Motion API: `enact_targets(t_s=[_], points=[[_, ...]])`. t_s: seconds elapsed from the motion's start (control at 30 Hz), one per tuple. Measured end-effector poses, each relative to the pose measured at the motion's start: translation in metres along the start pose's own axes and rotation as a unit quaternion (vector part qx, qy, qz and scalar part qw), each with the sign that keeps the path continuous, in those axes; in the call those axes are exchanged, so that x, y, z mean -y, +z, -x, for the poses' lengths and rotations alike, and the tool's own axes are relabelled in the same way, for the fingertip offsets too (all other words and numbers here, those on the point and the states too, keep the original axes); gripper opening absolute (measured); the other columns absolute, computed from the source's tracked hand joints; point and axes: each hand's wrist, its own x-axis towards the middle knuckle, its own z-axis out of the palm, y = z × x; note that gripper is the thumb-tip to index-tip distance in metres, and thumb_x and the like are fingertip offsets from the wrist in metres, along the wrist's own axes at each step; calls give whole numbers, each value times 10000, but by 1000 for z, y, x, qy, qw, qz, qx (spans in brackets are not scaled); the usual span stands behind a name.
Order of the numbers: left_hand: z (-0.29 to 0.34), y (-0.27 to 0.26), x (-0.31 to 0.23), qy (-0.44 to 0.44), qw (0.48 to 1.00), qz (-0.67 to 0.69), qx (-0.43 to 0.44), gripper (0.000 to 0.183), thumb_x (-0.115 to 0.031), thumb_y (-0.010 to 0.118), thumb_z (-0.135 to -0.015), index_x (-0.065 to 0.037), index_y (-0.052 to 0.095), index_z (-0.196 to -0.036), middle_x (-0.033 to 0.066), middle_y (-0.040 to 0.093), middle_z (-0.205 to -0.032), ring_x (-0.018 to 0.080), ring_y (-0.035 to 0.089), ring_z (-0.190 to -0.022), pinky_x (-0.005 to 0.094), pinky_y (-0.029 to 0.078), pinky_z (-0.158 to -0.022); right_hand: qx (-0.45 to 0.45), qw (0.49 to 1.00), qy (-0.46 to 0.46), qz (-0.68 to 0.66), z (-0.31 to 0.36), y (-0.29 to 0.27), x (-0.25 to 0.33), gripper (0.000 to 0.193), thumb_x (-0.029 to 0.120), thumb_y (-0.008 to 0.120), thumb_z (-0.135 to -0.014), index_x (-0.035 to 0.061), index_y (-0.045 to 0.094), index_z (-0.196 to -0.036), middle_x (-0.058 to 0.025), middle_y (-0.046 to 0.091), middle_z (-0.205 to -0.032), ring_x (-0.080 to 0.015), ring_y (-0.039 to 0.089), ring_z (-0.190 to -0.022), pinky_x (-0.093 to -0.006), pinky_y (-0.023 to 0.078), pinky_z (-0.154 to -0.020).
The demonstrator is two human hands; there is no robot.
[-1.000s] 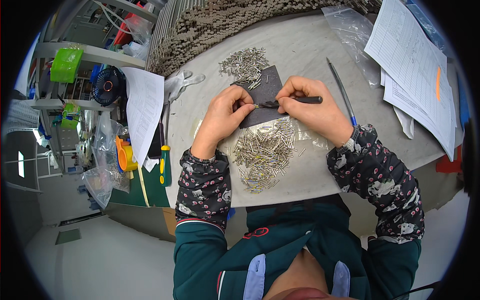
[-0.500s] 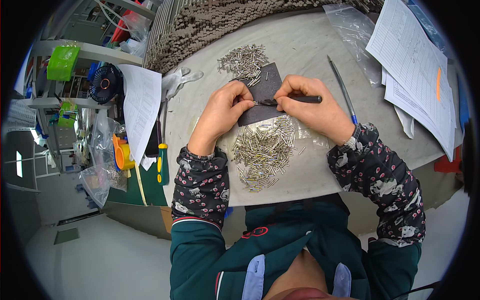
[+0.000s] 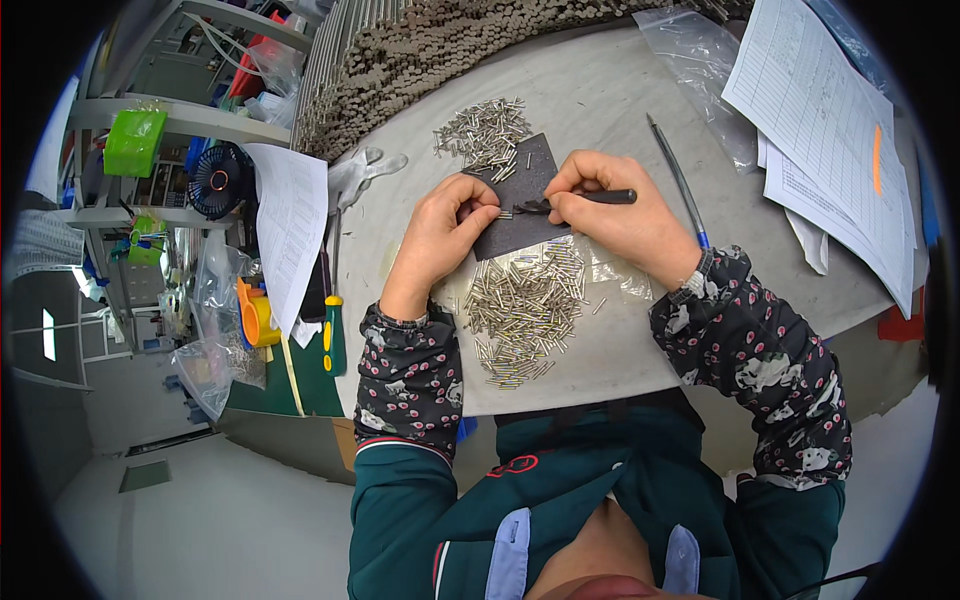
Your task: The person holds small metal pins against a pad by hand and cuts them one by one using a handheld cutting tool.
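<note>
My left hand [image 3: 446, 225] is closed, thumb and forefinger pinching a small metal pin [image 3: 506, 213] whose end sticks out to the right. My right hand [image 3: 632, 212] grips a slim black-handled tool [image 3: 614, 197]; its dark tip points at the pin, close by it, and its exact kind is hard to make out. Both hands work over a dark grey rectangular pad [image 3: 515, 236]. Beyond the pad's far left edge lies a heap of small metal pins [image 3: 482, 130]. A larger pile of pins [image 3: 525, 305], some with a yellowish tint, lies on the near side, between my forearms.
Stacked metal rods [image 3: 420, 60] line the table's far side. To the right are a pen [image 3: 678, 178], a clear plastic bag [image 3: 700, 85] and paper sheets [image 3: 805, 130]. At left lie a white glove [image 3: 358, 178], a yellow-green handled screwdriver [image 3: 333, 335] and a small fan [image 3: 217, 180].
The tool's tip has drawn slightly back from my left fingertips, so more of the pin's end shows. The whole view has shifted a little.
</note>
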Motion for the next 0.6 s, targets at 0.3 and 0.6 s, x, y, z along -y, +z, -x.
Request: enact_targets(t_s=[0.3,0.6], points=[[-1,-2,-7,-19,999,-48,0,76,-61,629,-777,-4,586,-803,37,518,-725,108,462,-592,243,394,-550,0,1000,-3,20,0,0,-1,100,75,584,-757,-23,586,-775,-25,593,-693,-78,540,-678,-229,441,-634],[0,-1,-8,-18,1000,-24,5,71,-61,628,-776,-8,587,-799,24,510,-729,96,446,-590,236,385,-545,-7,1000,-9,7,0,-1,-2,99,75,588,-748,-23,587,-765,-38,600,-698,-86,545,-684,-240,445,-643]])
